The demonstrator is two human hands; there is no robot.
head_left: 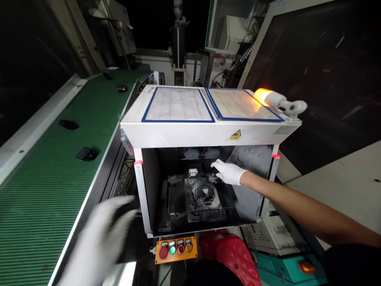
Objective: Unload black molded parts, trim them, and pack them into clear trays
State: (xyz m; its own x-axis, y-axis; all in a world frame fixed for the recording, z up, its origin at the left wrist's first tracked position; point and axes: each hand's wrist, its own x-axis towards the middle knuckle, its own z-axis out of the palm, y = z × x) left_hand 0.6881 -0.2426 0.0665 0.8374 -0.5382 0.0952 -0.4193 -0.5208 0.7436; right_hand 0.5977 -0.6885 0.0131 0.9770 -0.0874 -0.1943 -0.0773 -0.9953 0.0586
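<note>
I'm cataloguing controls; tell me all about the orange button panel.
The orange button panel looks plastic or painted metal and sits, slightly tilted, below the white cabinet. Its four round buttons run left to right: large red, green, smaller red, orange. Their labels are unreadable. Neither left hand nor right hand touches it.

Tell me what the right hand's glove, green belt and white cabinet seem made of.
Glove: likely fabric; matte, close-fitting around the fingers.
Green belt: perhaps rubber or plastic; fine ribs, little shine.
White cabinet: probably painted sheet metal; smooth, crisp straight edges, though plastic isn't ruled out.
</note>
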